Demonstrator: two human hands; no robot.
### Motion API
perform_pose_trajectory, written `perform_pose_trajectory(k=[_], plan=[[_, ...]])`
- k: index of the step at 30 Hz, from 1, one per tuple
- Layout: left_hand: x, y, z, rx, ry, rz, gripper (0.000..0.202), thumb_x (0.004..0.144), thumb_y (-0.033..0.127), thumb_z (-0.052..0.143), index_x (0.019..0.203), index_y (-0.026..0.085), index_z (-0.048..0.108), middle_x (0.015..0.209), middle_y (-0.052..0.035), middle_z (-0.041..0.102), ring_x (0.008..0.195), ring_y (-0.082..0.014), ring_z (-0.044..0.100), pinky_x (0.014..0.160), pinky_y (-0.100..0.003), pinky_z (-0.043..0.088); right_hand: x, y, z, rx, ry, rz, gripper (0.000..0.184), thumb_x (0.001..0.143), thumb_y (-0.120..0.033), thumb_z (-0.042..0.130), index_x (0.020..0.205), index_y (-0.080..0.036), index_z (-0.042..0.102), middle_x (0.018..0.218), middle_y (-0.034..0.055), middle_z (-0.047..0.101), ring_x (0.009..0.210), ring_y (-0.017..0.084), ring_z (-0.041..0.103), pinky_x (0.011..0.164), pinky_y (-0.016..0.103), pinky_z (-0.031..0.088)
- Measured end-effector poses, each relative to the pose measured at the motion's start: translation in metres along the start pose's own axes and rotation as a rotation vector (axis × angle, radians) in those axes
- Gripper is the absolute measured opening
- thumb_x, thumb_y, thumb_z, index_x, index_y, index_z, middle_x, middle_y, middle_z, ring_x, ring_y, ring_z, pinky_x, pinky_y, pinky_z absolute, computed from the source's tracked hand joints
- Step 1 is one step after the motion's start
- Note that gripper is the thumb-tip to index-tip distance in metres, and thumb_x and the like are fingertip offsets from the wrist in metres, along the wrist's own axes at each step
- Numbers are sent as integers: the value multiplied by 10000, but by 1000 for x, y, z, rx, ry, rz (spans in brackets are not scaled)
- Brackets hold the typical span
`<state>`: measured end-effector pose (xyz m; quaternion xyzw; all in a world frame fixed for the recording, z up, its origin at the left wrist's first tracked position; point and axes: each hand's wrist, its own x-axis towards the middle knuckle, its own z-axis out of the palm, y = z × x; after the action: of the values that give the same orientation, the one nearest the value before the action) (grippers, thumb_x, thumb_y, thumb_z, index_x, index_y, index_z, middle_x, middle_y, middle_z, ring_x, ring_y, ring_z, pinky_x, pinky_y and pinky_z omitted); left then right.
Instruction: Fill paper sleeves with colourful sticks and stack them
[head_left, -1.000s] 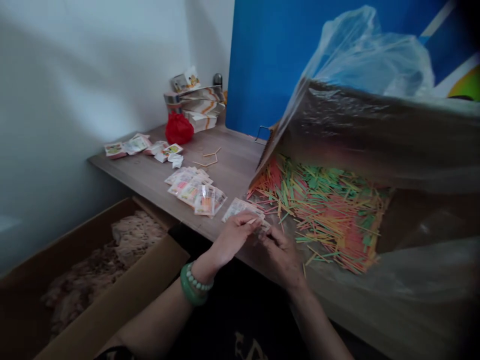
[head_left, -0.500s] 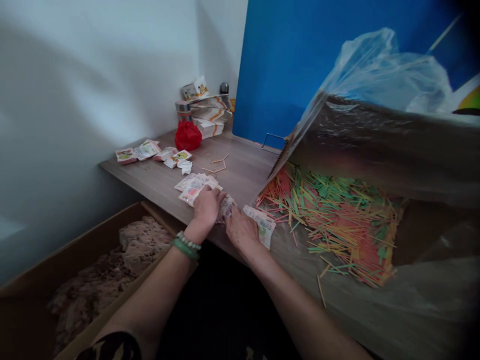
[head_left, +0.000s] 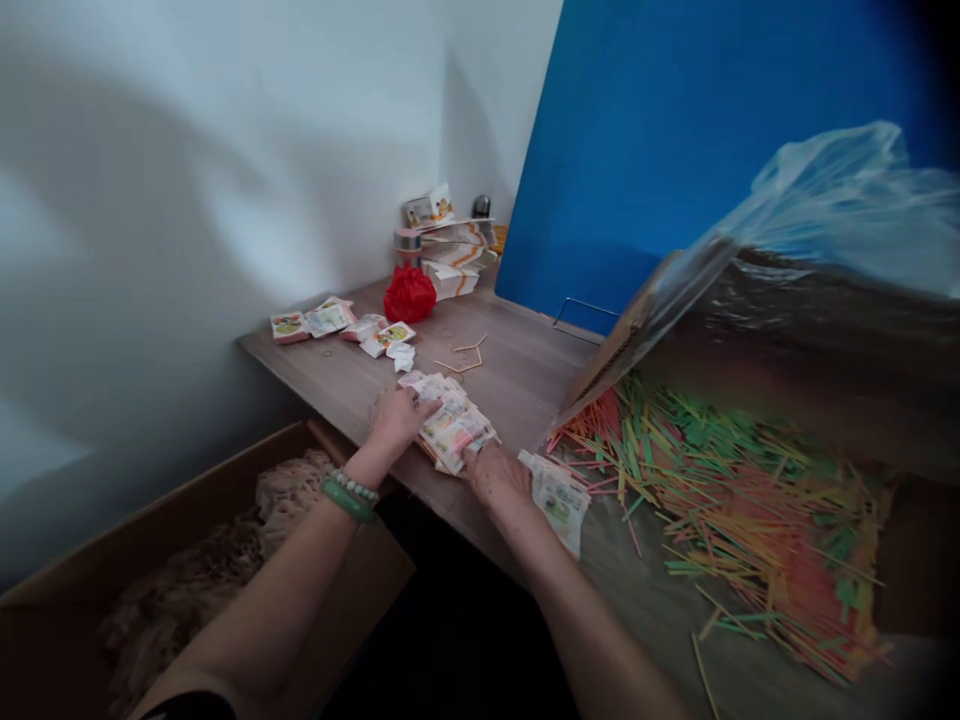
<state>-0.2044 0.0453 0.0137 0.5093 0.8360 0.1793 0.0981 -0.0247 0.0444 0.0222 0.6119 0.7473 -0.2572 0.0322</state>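
At the centre of the frame a fanned pile of small printed plastic packets (head_left: 455, 428) lies on the grey-brown wooden table (head_left: 517, 365); the left hand (head_left: 396, 415) rests flat, fingers loose, on its left edge; the right hand (head_left: 495, 476) touches its lower right edge, and I cannot tell whether it grips; a heap of thin coloured sticks (head_left: 742, 500) spreads at right.

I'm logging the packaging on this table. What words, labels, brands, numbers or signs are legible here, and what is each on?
No text can be read anywhere.
Pile of packets between the left hand and right hand: coloured print, too blurred.
Far packets: pictures show, lettering too small.
Cardboard flap: dark marks, blurred.
Stacked boxes: too small.
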Motion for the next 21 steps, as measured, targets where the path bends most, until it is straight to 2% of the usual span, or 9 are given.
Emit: perform_pose_trajectory(k=[4, 6, 8, 10, 11, 13, 15, 19, 21], plan=[[-3, 1, 13, -197, 15, 63, 282, 845, 453, 674, 768, 189, 615, 825, -69, 628, 800, -235, 590, 689, -338, 417, 5, -1, 0, 32, -17, 21, 450, 991, -457, 440, 1219, -130, 648, 1236, 202, 708, 1153, 336, 683, 908, 416, 518], [-4, 1, 15, -316, -28, 80, 280, 753, 414, 752, 804, 186, 597, 793, -37, 606, 774, -224, 577, 682, -334, 420, 7, 2, 3, 54, -6, -7, 427, 996, -447, 441, 1225, -142, 635, 1249, 191, 698, 1171, 343, 665, 910, 421, 506], [-2, -4, 15, -482, -80, 50, 360, 629, 343, 822, 853, 175, 595, 807, -26, 612, 785, -224, 587, 692, -334, 447, 7, 6, 8, 85, 18, -45, 390, 1001, -413, 442, 1247, -162, 612, 1289, 173, 673, 1192, 341, 642, 905, 419, 496], [-2, -12, 12, -730, -176, 21, 460, 544, 276, 847, 920, 165, 606, 853, -34, 649, 817, -232, 620, 720, -343, 492, 7, 10, 14, 123, 57, -81, 360, 996, -391, 463, 1261, -190, 601, 1312, 155, 647, 1204, 327, 618, 897, 403, 485], [-2, -16, 11, -868, -259, 17, 506, 519, 249, 851, 958, 162, 613, 880, -43, 674, 829, -237, 641, 738, -354, 516, 8, 11, 17, 145, 79, -101, 346, 990, -385, 476, 1254, -204, 606, 1297, 147, 643, 1196, 318, 611, 890, 393, 479], [-7, -26, 9, -1097, -442, 21, 577, 492, 204, 857, 1020, 162, 628, 924, -64, 719, 844, -249, 679, 773, -377, 552, 8, 15, 23, 199, 125, -145, 307, 965, -362, 508, 1210, -221, 629, 1215, 128, 652, 1156, 298, 604, 882, 374, 466], [-15, -33, 8, -1239, -548, 9, 641, 469, 158, 866, 1066, 167, 631, 951, -74, 749, 861, -262, 707, 799, -391, 574, 10, 19, 29, 273, 186, -216, 254, 919, -314, 550, 1133, -223, 652, 1133, 104, 655, 1114, 281, 590, 890, 366, 451], [-37, -41, 7, -1402, -510, 26, 748, 495, 99, 879, 1184, 178, 599, 1066, -94, 765, 952, -284, 731, 856, -395, 587, 14, 27, 38, 500, 248, -407, 219, 791, -232, 616, 1008, -225, 649, 1029, 50, 664, 1007, 243, 581, 883, 351, 442], [-46, -41, 8, -1440, -491, 61, 739, 525, 90, 885, 1203, 172, 603, 1098, -115, 764, 979, -300, 733, 871, -397, 589, 15, 28, 42, 623, 213, -395, 210, 734, -241, 647, 943, -223, 626, 934, 24, 662, 910, 226, 588, 831, 342, 456]])
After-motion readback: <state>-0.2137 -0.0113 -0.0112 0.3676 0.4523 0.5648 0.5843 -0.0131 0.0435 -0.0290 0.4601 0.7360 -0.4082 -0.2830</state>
